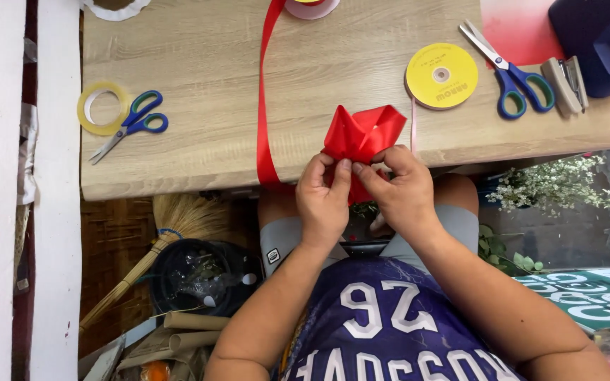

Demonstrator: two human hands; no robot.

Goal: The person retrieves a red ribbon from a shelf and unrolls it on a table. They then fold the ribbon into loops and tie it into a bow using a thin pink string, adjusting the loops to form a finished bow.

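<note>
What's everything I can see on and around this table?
red ribbon: 1, red, folded at the table edge, strip running to the far side
scissors: 2, blue-green handles, one left, one right
tape ring: 1, yellowish, left
yellow spool: 1, right of centre
stapler: 1, grey, far right
table: 1, light wood
broom: 1, straw, below the table
left hand: pinching the ribbon
right hand: pinching the ribbon

One head-worn camera looks steeply down from above the person — close range. The wooden table [199,85] fills 12 o'clock, the torso sits at 6 o'clock, the floor shows at 9 and 3 o'clock.
</note>
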